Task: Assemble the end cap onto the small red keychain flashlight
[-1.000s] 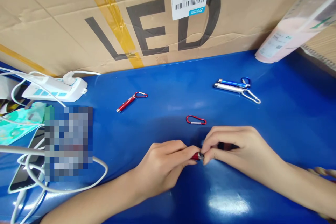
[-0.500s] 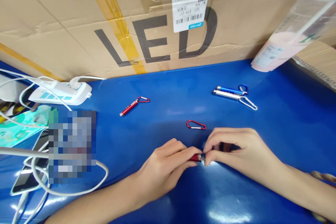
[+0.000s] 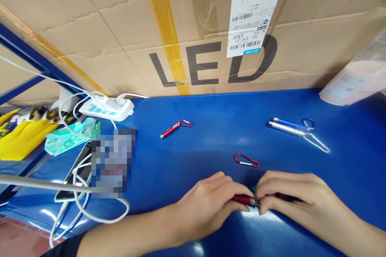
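Note:
My left hand (image 3: 215, 204) is closed around a red keychain flashlight (image 3: 243, 199), its thumb and fingers covering much of the barrel. The flashlight's metal end points right, to where the thumb and fingertips of my right hand (image 3: 297, 192) pinch it. What lies between those right fingertips is mostly hidden. Just beyond the hands is a loose red carabiner (image 3: 246, 160), lying flat on the blue table (image 3: 208, 128). Farther left lies another red keychain flashlight (image 3: 170, 131) with its carabiner attached. To the right, a blue flashlight (image 3: 291, 123) and a silver one (image 3: 288, 129) lie side by side, each with a clip.
A big cardboard box (image 3: 120, 16) marked LED stands along the back. At the right rear is a cup of pink drink (image 3: 350, 82). On the left are a white power strip (image 3: 116, 110), cables, a phone (image 3: 72, 176), a blurred-out item (image 3: 113, 160) and yellow gloves (image 3: 27, 138).
The camera view has turned left, so everything sits farther right and lower. Both hands stay together at the red flashlight, with little visible change in their grip.

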Motion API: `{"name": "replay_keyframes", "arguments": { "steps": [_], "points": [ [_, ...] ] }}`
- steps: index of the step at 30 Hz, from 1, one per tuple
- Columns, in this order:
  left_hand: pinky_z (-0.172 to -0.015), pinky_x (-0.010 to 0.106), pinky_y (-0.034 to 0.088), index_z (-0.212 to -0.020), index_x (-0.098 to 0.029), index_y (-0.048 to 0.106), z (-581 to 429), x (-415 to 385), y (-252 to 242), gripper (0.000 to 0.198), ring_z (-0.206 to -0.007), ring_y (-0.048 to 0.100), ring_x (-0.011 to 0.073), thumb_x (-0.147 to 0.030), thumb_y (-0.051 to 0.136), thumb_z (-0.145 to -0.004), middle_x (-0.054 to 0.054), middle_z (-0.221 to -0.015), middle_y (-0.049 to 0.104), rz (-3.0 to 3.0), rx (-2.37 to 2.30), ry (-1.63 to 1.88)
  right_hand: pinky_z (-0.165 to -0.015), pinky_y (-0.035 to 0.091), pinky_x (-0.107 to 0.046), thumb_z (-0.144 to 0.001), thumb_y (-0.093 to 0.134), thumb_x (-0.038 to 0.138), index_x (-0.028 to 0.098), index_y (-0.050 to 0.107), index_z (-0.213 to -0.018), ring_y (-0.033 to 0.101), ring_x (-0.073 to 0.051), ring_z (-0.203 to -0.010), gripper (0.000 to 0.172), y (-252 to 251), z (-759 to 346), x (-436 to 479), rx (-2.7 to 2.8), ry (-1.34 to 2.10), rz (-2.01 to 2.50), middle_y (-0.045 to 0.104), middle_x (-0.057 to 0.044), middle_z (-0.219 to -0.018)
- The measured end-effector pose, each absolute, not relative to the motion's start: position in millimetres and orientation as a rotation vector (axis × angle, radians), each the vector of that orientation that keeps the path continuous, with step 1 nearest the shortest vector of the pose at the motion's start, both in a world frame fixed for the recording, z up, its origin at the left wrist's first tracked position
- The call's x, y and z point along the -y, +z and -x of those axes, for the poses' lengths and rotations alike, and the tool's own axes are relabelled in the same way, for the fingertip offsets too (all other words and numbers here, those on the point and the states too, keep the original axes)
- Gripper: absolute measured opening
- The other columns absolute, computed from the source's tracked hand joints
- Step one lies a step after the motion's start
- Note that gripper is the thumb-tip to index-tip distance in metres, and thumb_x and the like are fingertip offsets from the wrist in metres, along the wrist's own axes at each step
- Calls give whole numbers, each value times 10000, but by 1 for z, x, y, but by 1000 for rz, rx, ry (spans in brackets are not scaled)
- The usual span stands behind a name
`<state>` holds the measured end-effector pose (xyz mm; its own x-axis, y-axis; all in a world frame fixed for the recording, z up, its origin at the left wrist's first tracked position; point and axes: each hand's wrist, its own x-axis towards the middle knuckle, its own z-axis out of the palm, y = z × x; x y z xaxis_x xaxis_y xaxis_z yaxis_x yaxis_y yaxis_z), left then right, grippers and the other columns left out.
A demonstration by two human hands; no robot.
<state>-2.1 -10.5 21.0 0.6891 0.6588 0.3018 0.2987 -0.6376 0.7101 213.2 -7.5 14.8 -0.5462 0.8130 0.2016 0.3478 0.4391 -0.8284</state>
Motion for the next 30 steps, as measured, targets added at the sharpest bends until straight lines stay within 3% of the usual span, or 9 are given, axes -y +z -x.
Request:
{"name": "replay_keyframes", "arguments": {
  "steps": [6,11,19,30],
  "points": [
    [-702,254,487,-1007,-150,565,1,9,23,114,-715,532,150,-176,487,-928,41,-817,656,-2223,-794,722,-547,461,-197,-944,470,313,230,669,-773,629,-103,-590,276,15,-214,9,2168,918,928,669,5,-725],
    [-662,262,466,-1003,-167,535,1,11,24,183,-725,538,158,-137,361,-955,42,-825,615,-2190,-901,632,-546,447,-217,-975,403,289,194,646,-878,631,-114,-612,278,17,-214,8,2302,625,901,678,-6,-740],
    [-694,277,452,-1065,-189,494,-2,13,19,195,-755,509,158,-88,386,-938,36,-909,626,-2203,-934,724,-558,480,-201,-994,337,299,154,667,-880,677,-116,-653,378,24,-214,6,2338,445,906,711,-24,-773],
    [-678,243,495,-1140,-215,475,-5,16,14,215,-753,592,141,-144,450,-939,11,-866,618,-2249,-1011,870,-573,501,-197,-952,466,253,181,694,-877,676,-113,-675,251,23,-214,11,2255,375,977,723,-1,-804]
  ]
}}
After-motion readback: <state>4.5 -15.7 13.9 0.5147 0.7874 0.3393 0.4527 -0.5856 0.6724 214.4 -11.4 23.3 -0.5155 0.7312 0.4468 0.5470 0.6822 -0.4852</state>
